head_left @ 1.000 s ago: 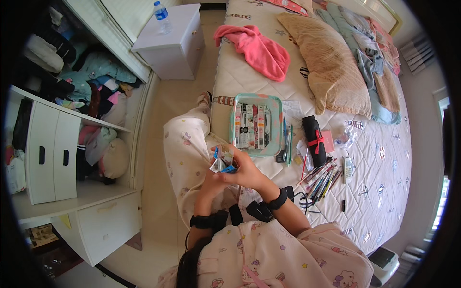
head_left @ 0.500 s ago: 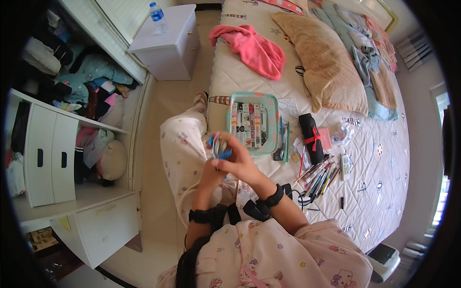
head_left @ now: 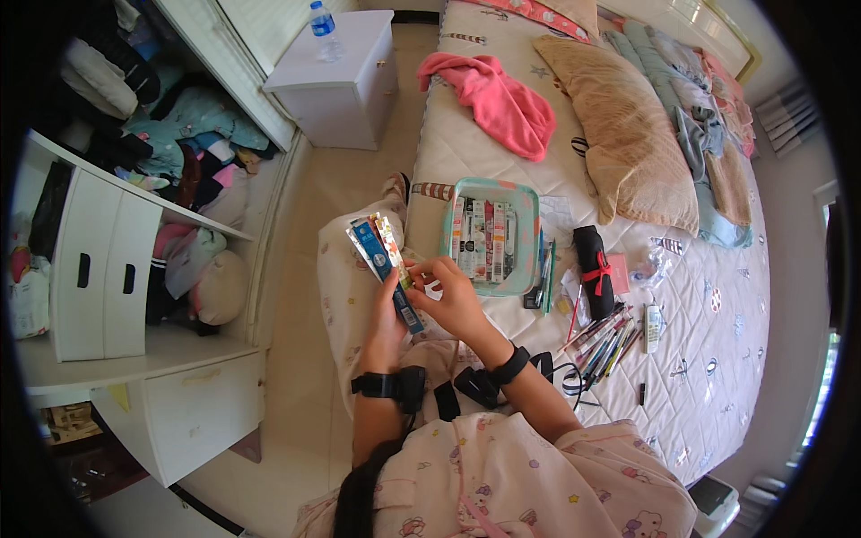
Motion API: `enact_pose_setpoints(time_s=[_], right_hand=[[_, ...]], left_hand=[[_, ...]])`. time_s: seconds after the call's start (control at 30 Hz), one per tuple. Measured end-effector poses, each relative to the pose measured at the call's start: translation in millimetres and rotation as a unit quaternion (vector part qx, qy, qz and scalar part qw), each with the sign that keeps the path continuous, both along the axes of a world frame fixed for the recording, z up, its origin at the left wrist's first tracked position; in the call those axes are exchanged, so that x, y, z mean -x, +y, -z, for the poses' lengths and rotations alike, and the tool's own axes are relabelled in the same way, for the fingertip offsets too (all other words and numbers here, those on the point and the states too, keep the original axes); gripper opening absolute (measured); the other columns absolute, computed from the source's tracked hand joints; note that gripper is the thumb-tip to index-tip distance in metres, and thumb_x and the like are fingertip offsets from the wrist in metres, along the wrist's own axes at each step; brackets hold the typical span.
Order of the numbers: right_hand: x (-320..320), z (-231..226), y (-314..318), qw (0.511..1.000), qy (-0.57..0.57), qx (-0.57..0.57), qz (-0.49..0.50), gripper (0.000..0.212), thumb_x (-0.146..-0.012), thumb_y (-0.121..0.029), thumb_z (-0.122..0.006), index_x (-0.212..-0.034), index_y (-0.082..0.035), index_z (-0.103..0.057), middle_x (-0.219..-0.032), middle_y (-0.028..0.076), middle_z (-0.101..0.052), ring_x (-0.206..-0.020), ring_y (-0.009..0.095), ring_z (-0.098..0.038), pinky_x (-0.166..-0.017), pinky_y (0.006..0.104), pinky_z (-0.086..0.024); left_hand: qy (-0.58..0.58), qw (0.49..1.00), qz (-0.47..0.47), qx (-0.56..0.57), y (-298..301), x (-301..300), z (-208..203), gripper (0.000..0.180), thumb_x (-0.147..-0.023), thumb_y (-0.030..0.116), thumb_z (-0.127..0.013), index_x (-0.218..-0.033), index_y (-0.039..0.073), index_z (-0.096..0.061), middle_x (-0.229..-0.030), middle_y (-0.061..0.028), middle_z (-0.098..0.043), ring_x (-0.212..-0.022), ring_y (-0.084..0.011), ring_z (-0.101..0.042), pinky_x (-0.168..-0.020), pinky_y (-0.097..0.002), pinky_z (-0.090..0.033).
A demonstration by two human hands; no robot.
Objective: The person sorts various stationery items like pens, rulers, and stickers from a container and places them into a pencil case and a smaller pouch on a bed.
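Observation:
Above my lap, my left hand (head_left: 384,314) is closed around a few long slim packets. A blue packet (head_left: 384,264) with a barcode at its lower end lies in front. Beside it an orange-and-white packet (head_left: 391,244) sticks out, and a paler one shows along the left edge. My right hand (head_left: 446,300) pinches at the right side of these packets, fingers bent, touching their edge. Just to the right, a mint-green plastic basket (head_left: 533,235) on the bed holds several similar slim packets (head_left: 484,238) lying side by side.
Right of the basket lie a black roll pouch (head_left: 594,269) with red ribbon, several loose pens (head_left: 608,348), a pink box (head_left: 619,272) and a white bottle (head_left: 652,328). A pink cloth (head_left: 502,99) and brown pillow (head_left: 619,134) lie farther back. A nightstand (head_left: 332,99) bears a water bottle (head_left: 325,31).
The packets have turned from an end-on bundle to a spread, upright group with the blue face showing. My right hand has shifted to their right edge. The whole view has moved slightly.

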State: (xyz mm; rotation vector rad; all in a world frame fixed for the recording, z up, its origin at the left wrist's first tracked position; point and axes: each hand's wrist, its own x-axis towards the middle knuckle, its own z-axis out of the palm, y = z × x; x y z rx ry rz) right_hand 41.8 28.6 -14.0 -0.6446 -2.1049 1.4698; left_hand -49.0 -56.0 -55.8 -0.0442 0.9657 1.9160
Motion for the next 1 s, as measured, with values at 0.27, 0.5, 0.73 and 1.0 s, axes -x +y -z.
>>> enact_pose_setpoints(time_s=[0.27, 0.5, 0.73, 1.0], right_hand=[[-2.9, 6.3, 3.6, 0.999, -0.028, -0.023, 0.026, 0.022, -0.066, -0.008, -0.067, -0.083, -0.001, -0.054, -0.083, 0.009, -0.051, -0.072, 0.021, -0.053, -0.064, 0.0295, -0.043], [-4.0, 5.9, 4.2, 0.984, -0.060, -0.138, 0.094, 0.016, -0.065, -0.007, -0.067, -0.075, -0.002, -0.056, -0.079, 0.008, -0.053, -0.071, 0.025, -0.053, -0.062, 0.0337, -0.043], [-4.1, 5.1, 16.0, 0.975, -0.035, -0.199, 0.095, 0.010, -0.067, -0.006, -0.066, -0.070, -0.002, -0.058, -0.079, 0.006, -0.055, -0.071, 0.024, -0.055, -0.061, 0.0316, -0.044], [-22.6, 37.4, 111.5, 0.957, -0.017, 0.269, 0.105, 0.014, -0.081, -0.015, -0.060, -0.082, -0.003, -0.055, -0.064, 0.000, -0.053, -0.057, 0.007, -0.051, -0.050, 0.0190, -0.040]], left_hand=[[0.033, 0.996, 0.062, -0.048, 4.5, -4.0, -8.2, 0.037, -0.090, 0.027, -0.046, -0.114, -0.001, -0.046, -0.091, -0.0083, -0.057, -0.080, -0.0150, -0.055, -0.069, -0.0248, -0.045], [-0.015, 0.999, 0.038, 0.019, 8.6, -8.5, 12.4, 0.028, -0.086, 0.019, -0.053, -0.107, 0.000, -0.052, -0.093, -0.0064, -0.058, -0.081, -0.0144, -0.056, -0.071, -0.0265, -0.045], [-0.011, 0.998, 0.004, 0.061, 7.6, -9.3, 13.8, 0.024, -0.084, 0.014, -0.054, -0.105, 0.003, -0.052, -0.089, -0.0044, -0.058, -0.077, -0.0151, -0.058, -0.066, -0.0288, -0.048], [-0.014, 0.996, 0.064, 0.068, 6.5, -11.5, -12.1, 0.017, -0.083, 0.022, -0.054, -0.093, 0.009, -0.049, -0.075, -0.0063, -0.057, -0.064, -0.0193, -0.058, -0.052, -0.0336, -0.048]])
